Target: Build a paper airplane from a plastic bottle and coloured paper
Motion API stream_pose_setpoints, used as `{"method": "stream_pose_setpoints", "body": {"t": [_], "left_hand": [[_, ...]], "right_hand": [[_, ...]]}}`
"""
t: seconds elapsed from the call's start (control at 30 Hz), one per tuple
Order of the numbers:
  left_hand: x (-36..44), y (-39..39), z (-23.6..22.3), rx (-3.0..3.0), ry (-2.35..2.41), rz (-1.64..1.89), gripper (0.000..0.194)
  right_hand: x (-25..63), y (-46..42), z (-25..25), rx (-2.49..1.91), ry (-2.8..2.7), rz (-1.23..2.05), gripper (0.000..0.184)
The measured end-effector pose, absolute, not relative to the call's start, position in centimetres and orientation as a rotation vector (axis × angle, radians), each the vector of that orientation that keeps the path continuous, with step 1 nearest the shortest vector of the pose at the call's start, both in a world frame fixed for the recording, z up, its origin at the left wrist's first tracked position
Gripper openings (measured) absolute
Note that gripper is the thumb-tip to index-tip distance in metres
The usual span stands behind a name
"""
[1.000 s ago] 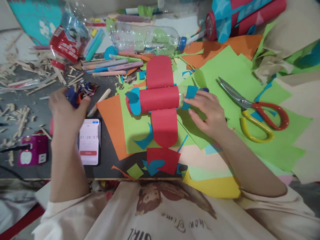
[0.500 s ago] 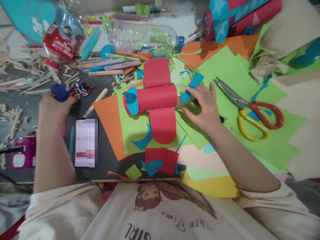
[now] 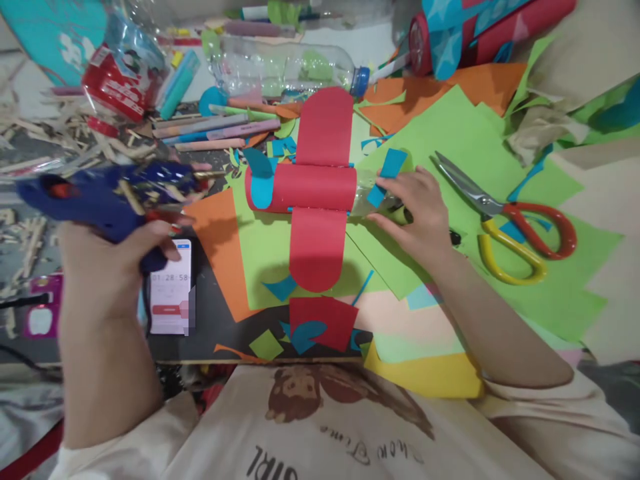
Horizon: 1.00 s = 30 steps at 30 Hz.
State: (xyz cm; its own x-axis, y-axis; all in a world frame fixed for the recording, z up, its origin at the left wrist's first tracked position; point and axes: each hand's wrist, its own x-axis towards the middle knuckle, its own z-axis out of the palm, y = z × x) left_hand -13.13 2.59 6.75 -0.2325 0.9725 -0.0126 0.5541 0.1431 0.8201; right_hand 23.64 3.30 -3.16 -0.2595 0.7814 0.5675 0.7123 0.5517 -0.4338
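A blue hot glue gun (image 3: 115, 193) is gripped by its handle in my left hand (image 3: 110, 267), raised above the table with its nozzle pointing right. Bits of wood cling to its body. In the middle lies a toy plane (image 3: 315, 187), a clear plastic bottle wrapped in red paper with two rounded red wings and a blue paper band at its left end. My right hand (image 3: 417, 213) closes its fingers round the bottle's clear neck end. Beside those fingertips, a blue paper strip (image 3: 387, 177) stands on the neck.
Scissors (image 3: 500, 217) with red and yellow handles lie open on green paper (image 3: 465, 147) at the right. A phone (image 3: 171, 287) sits front left. Behind are a clear bottle (image 3: 285, 70), markers (image 3: 220, 130) and a red-and-blue model (image 3: 450, 40). Wood scraps litter the left side.
My left hand has lifted the glue gun off the table and turned it nozzle right. The plane has rolled slightly, its wings shifting, while my right hand stays on its neck end.
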Motion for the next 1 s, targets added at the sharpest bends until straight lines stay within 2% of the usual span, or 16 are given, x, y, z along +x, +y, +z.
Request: {"method": "stream_pose_setpoints", "body": {"t": [0.2, 0.4, 0.5, 0.67, 1.0], "left_hand": [[-8.0, 1.3, 6.6, 1.362, 1.689, 0.786, 0.017], [-5.8, 1.9, 6.0, 1.529, 1.583, 0.650, 0.033], [-4.7, 2.2, 6.1, 1.577, 1.592, 0.599, 0.033], [-3.7, 2.2, 6.4, 1.576, 1.668, 0.523, 0.028], [-4.0, 2.2, 6.0, 1.669, 1.695, 0.512, 0.032]], "right_hand": [[23.7, 3.4, -3.1, -1.195, -2.021, 0.153, 0.037], [23.8, 3.4, -3.1, -1.256, -2.049, 0.159, 0.037], [23.8, 3.4, -3.1, -1.166, -2.034, 0.148, 0.038], [23.8, 3.3, -3.2, -1.247, -2.035, 0.215, 0.038], [23.8, 3.2, -3.3, -1.256, -2.033, 0.244, 0.039]]}}
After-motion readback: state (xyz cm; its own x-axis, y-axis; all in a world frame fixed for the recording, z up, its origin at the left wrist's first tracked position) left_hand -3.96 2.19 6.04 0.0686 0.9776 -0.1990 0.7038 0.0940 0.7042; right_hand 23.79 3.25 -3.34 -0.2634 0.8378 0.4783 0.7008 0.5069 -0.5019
